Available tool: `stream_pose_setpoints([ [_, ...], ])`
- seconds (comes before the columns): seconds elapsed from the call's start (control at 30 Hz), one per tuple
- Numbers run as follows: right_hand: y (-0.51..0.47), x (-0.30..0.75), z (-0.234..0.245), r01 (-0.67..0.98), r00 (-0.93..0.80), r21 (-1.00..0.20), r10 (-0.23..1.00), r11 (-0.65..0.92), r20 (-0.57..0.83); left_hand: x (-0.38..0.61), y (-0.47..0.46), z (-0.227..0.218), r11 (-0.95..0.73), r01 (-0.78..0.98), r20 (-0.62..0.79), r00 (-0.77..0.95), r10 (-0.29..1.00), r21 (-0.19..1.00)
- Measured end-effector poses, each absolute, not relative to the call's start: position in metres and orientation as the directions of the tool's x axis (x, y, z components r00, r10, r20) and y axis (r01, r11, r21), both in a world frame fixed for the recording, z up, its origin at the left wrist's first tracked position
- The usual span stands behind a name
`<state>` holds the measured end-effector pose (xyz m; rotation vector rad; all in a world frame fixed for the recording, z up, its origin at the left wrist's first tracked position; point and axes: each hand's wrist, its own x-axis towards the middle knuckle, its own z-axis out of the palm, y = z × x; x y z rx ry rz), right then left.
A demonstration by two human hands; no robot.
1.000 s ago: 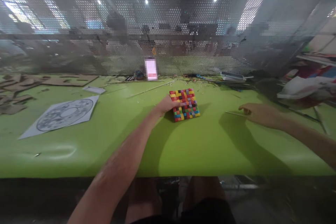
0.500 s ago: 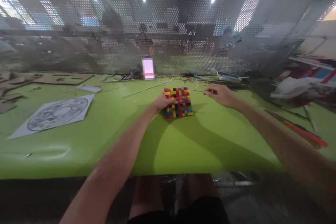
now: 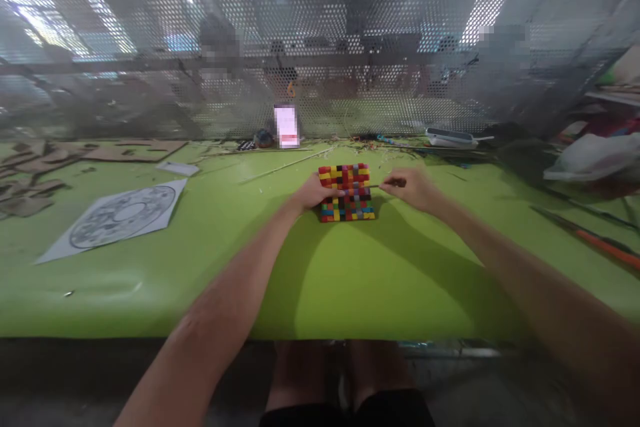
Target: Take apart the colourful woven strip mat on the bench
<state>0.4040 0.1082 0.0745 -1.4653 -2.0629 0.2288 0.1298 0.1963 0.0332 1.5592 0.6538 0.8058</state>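
Note:
A small mat woven of many-coloured strips [image 3: 347, 192] lies on the green table [image 3: 350, 267], a bit beyond arm's middle reach. My left hand [image 3: 313, 195] grips its left edge, fingers closed on it. My right hand [image 3: 410, 188] is at the mat's right edge, fingers pinched on a thin stick [image 3: 376, 185] whose tip lies across the mat's middle.
A printed sheet with a round pattern [image 3: 117, 217] lies at the left, cardboard cut-outs [image 3: 30, 167] beyond it. A perforated metal screen [image 3: 320, 47] closes the far edge, with a phone [image 3: 287, 125] and tools along it. A red-handled tool [image 3: 595, 240] and bags [image 3: 595, 157] sit at the right.
My right hand picked a thin stick off the table at the right and carried it left to the mat's right edge. My left hand stayed on the mat.

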Motion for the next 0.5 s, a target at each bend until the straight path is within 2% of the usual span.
stream_pose_setpoints([
  [0.13, 0.108, 0.405, 0.073, 0.849, -0.239, -0.389, 0.917, 0.357, 0.321, 0.127, 0.196, 0.035, -0.127, -0.001, 0.102, 0.601, 0.793, 0.992],
  [0.27, 0.109, 0.405, 0.072, 0.857, -0.246, -0.359, 0.906, 0.369, 0.344, 0.128, 0.194, 0.036, -0.109, 0.009, 0.085, 0.565, 0.821, 0.994],
  [0.5, 0.109, 0.404, 0.071, 0.851, -0.228, -0.369, 0.896, 0.374, 0.382, 0.137, 0.185, 0.032, 0.023, -0.185, 0.086, 0.561, 0.823, 0.982],
])
